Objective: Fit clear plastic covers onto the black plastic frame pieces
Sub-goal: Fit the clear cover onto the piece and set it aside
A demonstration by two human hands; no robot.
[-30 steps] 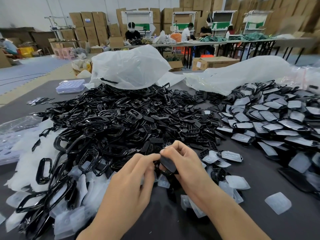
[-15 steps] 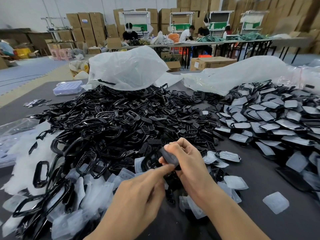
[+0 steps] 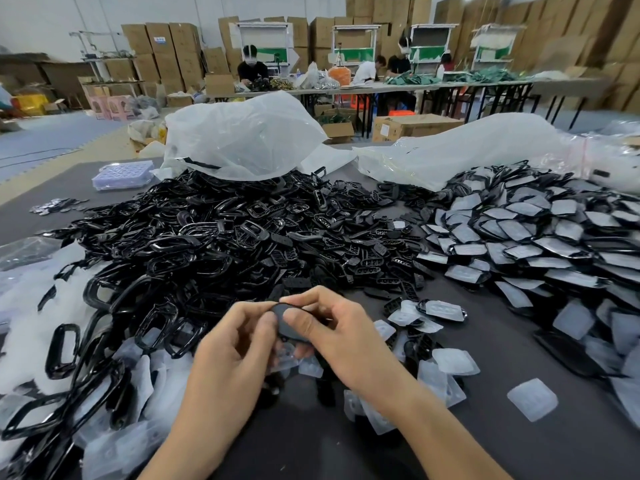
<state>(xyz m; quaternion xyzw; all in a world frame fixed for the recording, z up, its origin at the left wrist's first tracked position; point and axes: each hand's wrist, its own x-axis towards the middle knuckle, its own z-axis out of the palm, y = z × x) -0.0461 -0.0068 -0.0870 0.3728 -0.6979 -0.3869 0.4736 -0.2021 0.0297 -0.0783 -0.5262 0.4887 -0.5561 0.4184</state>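
Note:
Both hands meet over the near middle of the dark table. My right hand [image 3: 337, 336] pinches a small black plastic piece [image 3: 287, 323] between thumb and fingers. My left hand [image 3: 239, 344] grips the same piece at its left edge, fingers curled. A clear cover [image 3: 287, 356] shows just under the hands; whether it is held is unclear. A big heap of black frame pieces [image 3: 214, 244] fills the table's centre. Loose clear covers [image 3: 453, 362] lie to the right of my hands. Frames fitted with covers [image 3: 540, 237] are piled at the right.
Two large translucent plastic bags [image 3: 242, 136] lie behind the heaps. A small clear tray [image 3: 123, 174] sits at the back left. White foam sheets and larger black rings [image 3: 62, 351] cover the left side. People work at long tables [image 3: 433, 86] far behind, among stacked cartons.
My left hand dipped down toward the table, then came back up to the black piece. The right hand kept hold of the piece and turned it slightly.

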